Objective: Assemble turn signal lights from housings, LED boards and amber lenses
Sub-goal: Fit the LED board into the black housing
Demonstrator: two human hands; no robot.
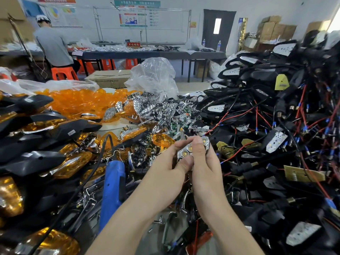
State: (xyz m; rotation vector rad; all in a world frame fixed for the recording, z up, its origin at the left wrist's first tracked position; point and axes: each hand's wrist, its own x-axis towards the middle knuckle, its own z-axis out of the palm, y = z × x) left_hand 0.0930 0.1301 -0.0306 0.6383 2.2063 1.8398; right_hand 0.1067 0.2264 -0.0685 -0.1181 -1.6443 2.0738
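Holding one small light (pixel 190 149) between them, the left hand (pixel 165 166) and the right hand (pixel 206 166) both pinch it, thumbs on its shiny front. To do this well, I think the shiny part should be pressed flat and even, not crooked. An orange cover (pixel 162 140) lies just past the fingers. A blue tool (pixel 114 181) lies to the left; black shells (pixel 272 111) with wires are heaped on the right.

Bright, even indoor light with soft shadows; the far right corner is washed out. Glare glints on the orange lenses (pixel 77 102) at left and the plastic bag (pixel 152 76). The far wall (pixel 184 21) bows with wide-angle distortion, and the side edges smear into blur.
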